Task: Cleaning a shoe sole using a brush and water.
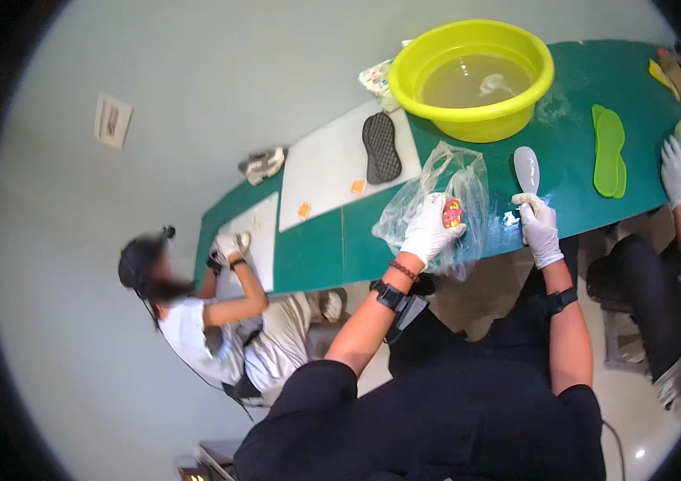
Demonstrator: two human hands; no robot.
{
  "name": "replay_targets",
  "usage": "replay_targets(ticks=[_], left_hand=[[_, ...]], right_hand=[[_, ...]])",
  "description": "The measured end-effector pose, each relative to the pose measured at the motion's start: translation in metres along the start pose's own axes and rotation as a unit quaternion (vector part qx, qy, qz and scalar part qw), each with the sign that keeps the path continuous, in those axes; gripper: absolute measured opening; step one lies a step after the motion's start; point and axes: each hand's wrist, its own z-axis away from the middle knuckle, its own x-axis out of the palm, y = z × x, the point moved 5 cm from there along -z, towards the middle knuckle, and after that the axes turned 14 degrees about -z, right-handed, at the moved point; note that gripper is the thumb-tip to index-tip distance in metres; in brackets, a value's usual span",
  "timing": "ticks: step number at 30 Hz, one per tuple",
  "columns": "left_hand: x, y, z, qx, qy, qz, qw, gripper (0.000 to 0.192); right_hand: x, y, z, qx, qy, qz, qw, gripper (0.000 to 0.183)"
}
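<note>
Both my hands wear white gloves. My left hand (426, 231) is closed around a small pink and yellow patterned object (452, 213), largely covered by the fingers, so I cannot tell its kind. Under and around that hand spreads a crumpled clear plastic bag (467, 174), its lower part hanging over the table's front edge. My right hand (539, 231) grips the narrow end of a white spoon-shaped tool (526, 168), perhaps a shoehorn, whose broad rounded end points away from me over the green tabletop (566, 174). The table shines with wet patches beside that hand.
A yellow basin (473, 126) of cloudy water stands at the back. Green insoles (609, 153) lie to the right, a black shoe sole (381, 147) on a white board (322, 162) to the left. One person (214, 337) sits at left; another's gloved hand (678, 171) is at right.
</note>
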Motion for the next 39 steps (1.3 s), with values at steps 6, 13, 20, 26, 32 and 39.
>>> replay_targets(ticks=[6, 13, 20, 26, 32, 39], left_hand=[[0.001, -0.012, -0.003, -0.073, 0.047, 0.159, 0.983, 0.028], [-0.012, -0.035, -0.004, -0.159, 0.049, 0.384, 0.908, 0.042], [-0.003, -0.015, 0.035, -0.088, 0.170, 0.072, 0.979, 0.051], [0.025, -0.010, 0.056, -0.040, 0.171, -0.060, 0.983, 0.044], [0.004, -0.008, 0.058, -0.140, 0.075, -0.037, 0.987, 0.040], [0.014, -0.019, 0.058, -0.121, 0.228, 0.025, 0.966, 0.040]], right_hand=[[0.009, -0.008, 0.004, 0.088, 0.000, -0.065, 0.994, 0.023], [0.008, 0.001, 0.000, 0.075, -0.030, -0.082, 0.993, 0.022], [0.001, 0.005, -0.001, 0.067, -0.044, -0.063, 0.995, 0.020], [0.012, 0.000, 0.002, 0.060, -0.089, -0.023, 0.994, 0.038], [0.015, -0.005, 0.006, 0.021, -0.089, -0.034, 0.995, 0.078], [0.031, -0.010, 0.003, 0.007, -0.149, 0.070, 0.986, 0.070]])
